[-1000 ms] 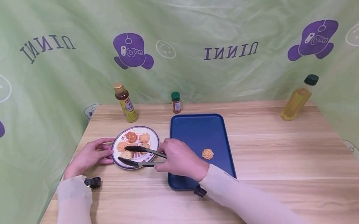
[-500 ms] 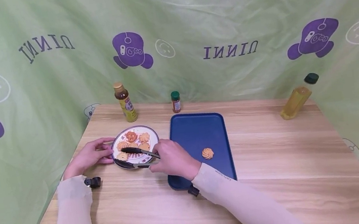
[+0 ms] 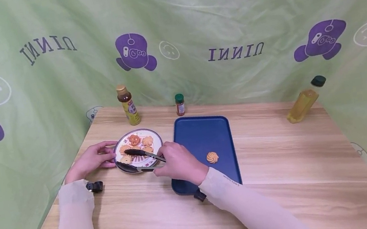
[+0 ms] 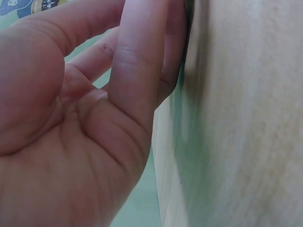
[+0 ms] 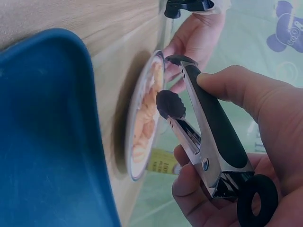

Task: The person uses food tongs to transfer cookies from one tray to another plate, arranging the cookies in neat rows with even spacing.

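Note:
My left hand [image 3: 95, 158] holds the left rim of a round white plate [image 3: 157, 157] with a dark blue edge. Several cookies [image 3: 134, 139] of different shapes lie on it. In my right hand [image 3: 181, 163] are kitchen tongs [image 5: 210, 118] with black tips, which I grip by the handles. The tips stand apart over the plate's left front, near a round cookie [image 3: 126, 159]; in the right wrist view nothing shows between them. Curled fingers of my left hand [image 4: 94, 109] fill the left wrist view, where the plate is hard to make out.
A dark blue tray [image 3: 202, 135] lies right of the plate, with one swirled cookie [image 3: 212, 157] on it. Behind stand a yellow-labelled bottle [image 3: 129, 106] and a small green-capped jar [image 3: 180, 105]. An oil bottle [image 3: 304, 102] stands at the far right. Green cloth surrounds the wooden table [image 3: 283, 163].
My right hand and the tongs have shifted slightly left over the plate. The cookies near the tips have shifted a little. My left hand stays at the rim.

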Demonstrator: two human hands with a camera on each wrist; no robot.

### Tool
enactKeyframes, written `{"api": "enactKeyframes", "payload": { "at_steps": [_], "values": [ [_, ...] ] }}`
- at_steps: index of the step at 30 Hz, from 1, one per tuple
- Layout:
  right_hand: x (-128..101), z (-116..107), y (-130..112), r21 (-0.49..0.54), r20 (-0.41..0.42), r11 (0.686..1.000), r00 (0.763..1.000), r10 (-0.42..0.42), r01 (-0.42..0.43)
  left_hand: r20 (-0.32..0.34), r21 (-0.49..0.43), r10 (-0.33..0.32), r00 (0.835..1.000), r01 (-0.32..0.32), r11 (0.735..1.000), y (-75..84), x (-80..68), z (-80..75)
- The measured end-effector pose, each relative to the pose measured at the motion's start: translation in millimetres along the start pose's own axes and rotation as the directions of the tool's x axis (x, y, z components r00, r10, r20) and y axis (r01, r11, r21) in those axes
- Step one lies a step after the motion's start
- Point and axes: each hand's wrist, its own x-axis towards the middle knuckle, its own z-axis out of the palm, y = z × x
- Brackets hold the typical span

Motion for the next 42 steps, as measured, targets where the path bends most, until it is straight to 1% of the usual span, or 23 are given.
{"api": "enactKeyframes", "payload": {
  "at_steps": [4, 7, 12, 16, 21, 27, 33, 39, 42],
  "values": [
    [-7, -9, 0, 0.022, -0.003, 1.0, 1.0, 0.008, -0.008, -0.005, 0.004, -0.007, 1.0, 0.007, 1.0, 0.8, -1.3, -0.1],
    [-15, -17, 5, 0.042, -0.011, 0.999, 1.0, 0.024, -0.024, -0.003, 0.011, -0.013, 1.0, 0.013, 1.0, 1.7, -1.3, 0.2],
    [-34, -28, 25, 0.068, -0.062, 0.996, 0.996, 0.059, -0.054, -0.003, 0.017, -0.021, 1.0, 0.021, 1.0, 2.1, -0.8, 0.1],
    [-56, -37, 45, 0.086, -0.117, 0.99, 0.986, 0.119, -0.109, 0.0, 0.028, -0.028, 1.0, 0.028, 0.999, 4.3, 2.0, 0.8],
    [-85, -44, 70, 0.06, -0.163, 0.982, 0.969, 0.185, -0.178, -0.003, 0.049, -0.041, 0.999, 0.041, 0.998, 2.9, 4.2, 0.3],
    [-118, -53, 93, 0.035, -0.19, 0.974, 0.955, 0.226, -0.223, -0.007, 0.052, -0.037, 0.999, 0.037, 0.998, 0.4, 1.8, -0.7],
    [-150, -65, 105, 0.01, -0.205, 0.959, 0.939, 0.278, -0.282, -0.001, 0.062, -0.037, 0.999, 0.037, 0.997, 1.2, -0.8, -0.5],
    [-176, -70, 113, -0.033, -0.26, 0.951, 0.921, 0.289, -0.307, 0.005, 0.068, -0.024, 1.0, 0.024, 0.997, 2.0, -1.3, -1.3],
    [-188, -71, 116, -0.045, -0.274, 0.947, 0.915, 0.295, -0.319, 0.012, 0.072, -0.018, 1.0, 0.017, 0.997, 1.6, -0.9, -1.7]
  ]
}}
